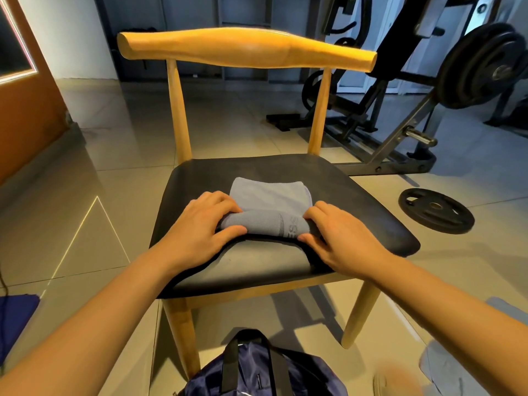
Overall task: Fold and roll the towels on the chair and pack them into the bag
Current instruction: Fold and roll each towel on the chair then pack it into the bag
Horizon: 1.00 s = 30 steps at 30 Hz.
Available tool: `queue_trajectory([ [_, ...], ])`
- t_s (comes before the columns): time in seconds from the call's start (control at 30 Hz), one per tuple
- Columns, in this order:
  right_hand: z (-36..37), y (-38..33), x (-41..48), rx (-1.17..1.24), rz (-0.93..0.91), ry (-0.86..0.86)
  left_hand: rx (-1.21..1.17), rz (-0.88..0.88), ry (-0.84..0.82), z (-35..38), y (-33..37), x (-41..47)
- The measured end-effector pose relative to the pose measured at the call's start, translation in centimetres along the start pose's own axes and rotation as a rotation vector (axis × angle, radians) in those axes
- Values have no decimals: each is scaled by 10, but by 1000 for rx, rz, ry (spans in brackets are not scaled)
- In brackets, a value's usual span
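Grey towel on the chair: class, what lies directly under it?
The black seat lies under the grey towel. The left hand and right hand grip its rolled near end. The seat patch beneath is covered.

Left hand (204,221) and right hand (340,235) grip with curled fingers

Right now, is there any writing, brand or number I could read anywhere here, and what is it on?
"SS": sideways on the rolled part of the towel, next to the right hand; further letters curve out of sight.
Weight plate on the floor: any markings are too small to read.
Bag: no text shows.
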State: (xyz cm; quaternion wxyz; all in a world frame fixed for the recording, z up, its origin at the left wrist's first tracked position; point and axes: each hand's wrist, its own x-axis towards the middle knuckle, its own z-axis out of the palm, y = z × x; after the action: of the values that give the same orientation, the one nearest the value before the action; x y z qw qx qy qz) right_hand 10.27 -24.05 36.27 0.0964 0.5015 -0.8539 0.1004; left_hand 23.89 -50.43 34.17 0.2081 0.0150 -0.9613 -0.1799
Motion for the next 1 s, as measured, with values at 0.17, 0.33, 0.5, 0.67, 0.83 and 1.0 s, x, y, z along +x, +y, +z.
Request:
queue_trajectory([
  [0.17,-17,5,17,246,122,-279,-68,-128,-76,1,2,14],
  [0.33,-20,12,30,389,215,-369,-144,-273,-66,4,2,24],
  [0.5,-13,15,29,222,127,-10,-114,-147,208,9,7,27],
  [0.67,-5,12,22,5,-93,108,-33,68,233,3,5,18],
  [0.83,1,12,19,-5,-67,40,-6,52,110,3,-4,14],
  [1.0,-11,16,37,244,40,-130,-24,21,39,7,-7,24],
])
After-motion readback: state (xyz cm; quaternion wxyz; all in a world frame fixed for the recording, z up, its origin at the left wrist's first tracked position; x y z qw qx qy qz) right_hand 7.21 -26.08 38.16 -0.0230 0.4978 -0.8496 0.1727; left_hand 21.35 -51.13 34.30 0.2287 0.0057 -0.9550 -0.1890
